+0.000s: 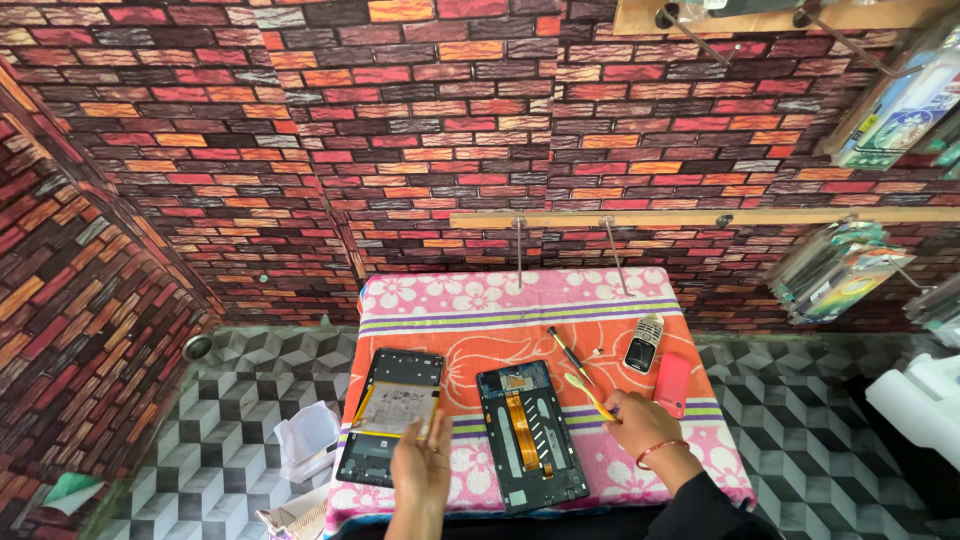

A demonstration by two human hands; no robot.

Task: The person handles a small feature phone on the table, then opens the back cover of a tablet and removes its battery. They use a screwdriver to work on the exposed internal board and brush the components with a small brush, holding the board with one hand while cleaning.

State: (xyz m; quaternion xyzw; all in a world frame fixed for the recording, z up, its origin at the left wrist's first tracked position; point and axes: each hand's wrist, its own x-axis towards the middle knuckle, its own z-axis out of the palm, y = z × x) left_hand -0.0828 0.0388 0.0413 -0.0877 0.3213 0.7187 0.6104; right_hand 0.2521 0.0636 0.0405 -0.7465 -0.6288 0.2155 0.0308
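Observation:
On a small table covered by a floral orange and pink cloth [500, 300] lie two opened tablet halves. My left hand [420, 465] rests on the lower right edge of the left tablet part [390, 415], a dark frame with a pale grey panel. My right hand [640, 425] holds a yellow-handled tool [588, 395], its tip next to the upper right corner of the open tablet body [528, 435] with an orange ribbon cable. A red bangle circles my right wrist.
A black screwdriver [566, 352], a small keypad phone [644, 343] and a red phone cover [674, 382] lie at the cloth's right. A white plastic box [305, 440] sits left of the table. Brick-pattern walls, wooden rails with hooks and hanging packets [835, 270] surround the table.

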